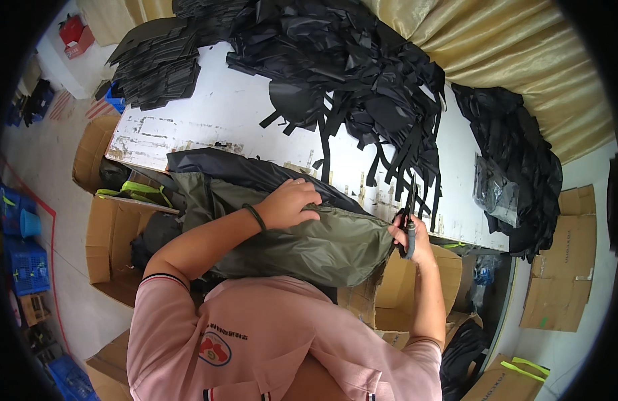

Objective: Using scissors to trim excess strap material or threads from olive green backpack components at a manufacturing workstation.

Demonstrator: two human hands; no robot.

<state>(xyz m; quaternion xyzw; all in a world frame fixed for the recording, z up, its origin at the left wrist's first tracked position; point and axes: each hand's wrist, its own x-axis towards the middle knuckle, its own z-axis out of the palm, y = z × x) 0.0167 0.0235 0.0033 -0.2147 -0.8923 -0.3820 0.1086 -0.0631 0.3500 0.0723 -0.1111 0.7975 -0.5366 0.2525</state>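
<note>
A sheet of olive-green fabric [282, 247] hangs over the near edge of the white table, with black fabric [255, 170] lying along its far side. My left hand [292, 204] grips the green fabric's upper edge near its middle, fingers bent over it. At the right end of that edge, my right hand [416, 240] holds black-handled scissors [410, 230], their blades pointing away from me. The thumb and a fingertip of this hand also touch the fabric's corner. What lies under the green fabric is hidden.
Black fabric pieces with straps [362, 73] heap across the far side of the white table [235, 113]. Flat black pieces [155, 63] are stacked at far left, more black fabric [516, 147] at right. Cardboard boxes [101, 240] stand below the near edge; blue crates [28, 267] line the left floor.
</note>
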